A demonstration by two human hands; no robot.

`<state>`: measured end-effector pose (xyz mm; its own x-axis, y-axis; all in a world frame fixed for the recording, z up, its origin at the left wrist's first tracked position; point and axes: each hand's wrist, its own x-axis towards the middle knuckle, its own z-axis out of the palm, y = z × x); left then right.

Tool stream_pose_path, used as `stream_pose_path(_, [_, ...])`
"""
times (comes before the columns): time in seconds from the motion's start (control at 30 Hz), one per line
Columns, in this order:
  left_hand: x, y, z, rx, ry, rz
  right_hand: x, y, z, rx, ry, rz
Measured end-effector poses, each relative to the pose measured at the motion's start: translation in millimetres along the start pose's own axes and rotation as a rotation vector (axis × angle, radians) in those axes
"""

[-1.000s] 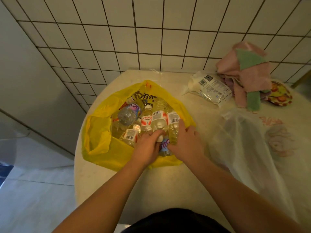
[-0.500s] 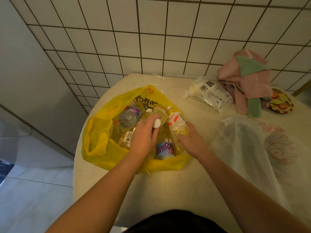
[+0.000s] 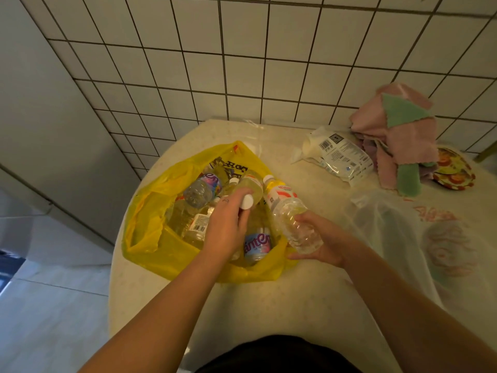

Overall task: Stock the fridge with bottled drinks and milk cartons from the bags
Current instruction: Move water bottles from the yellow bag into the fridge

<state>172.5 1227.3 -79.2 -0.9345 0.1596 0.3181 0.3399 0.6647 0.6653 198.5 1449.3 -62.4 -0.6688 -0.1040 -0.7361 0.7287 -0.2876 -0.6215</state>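
1. left hand (image 3: 228, 227): reached into the yellow bag (image 3: 150, 238), fingers curled round the neck of a pale-yellow bottle (image 3: 251, 187), white cap facing the camera.
2. right hand (image 3: 326, 239): at the bag's right edge, fingers wrapped under the base of an orange-labelled bottle (image 3: 285, 200). Bottle tilted, cap pointing toward the tiled wall (image 3: 242, 63).
3. both forearms stretched over the table (image 3: 269, 305); hands near each other, not touching.
4. bottles: 2 in hand, 4 more visible lying in the bag: purple-labelled bottle (image 3: 201, 189), barcode-labelled bottle (image 3: 197, 224), blue-and-pink-labelled bottle (image 3: 256, 244), small-capped bottle (image 3: 234, 181). Anything underneath is hidden, so total unknown.
5. bags: 2. Yellow one open on the table's left side; translucent white bag (image 3: 390, 238) on the right, contents unreadable.
6. at the wall: 1 white barcoded packet (image 3: 338, 154), 1 pile of pink and green cloths (image 3: 398, 135), 1 patterned dish (image 3: 454, 170) beside the pile.
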Motion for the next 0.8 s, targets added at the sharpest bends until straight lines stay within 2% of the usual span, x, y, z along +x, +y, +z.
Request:
stream_pose_path(0.13, [11, 13, -15, -0.03, 0.062, 0.017, -13, 9, -5, 0.039, -0.174, -0.072])
stream_pose_path(0.27, [10, 37, -44, -0.098, 0.164, 0.001, -29, 23, -7, 0.063, -0.247, -0.194])
stream_pose_path(0.4, [1, 66, -68, -0.067, 0.243, 0.0, -48, 24, -6, -0.059, -0.343, -0.327])
stream_pose_path(0.53, [-21, 81, -85, -0.077, 0.319, -0.029, -60, 33, -8, -0.155, -0.363, -0.455])
stream_pose_path(0.6, [-43, 90, -91, -0.132, 0.331, -0.097, -63, 39, -7, -0.202, -0.369, -0.482])
stream_pose_path(0.8, [-122, 108, -102, -0.224, 0.408, -0.288, -66, 61, 24, -0.265, -0.336, -0.459])
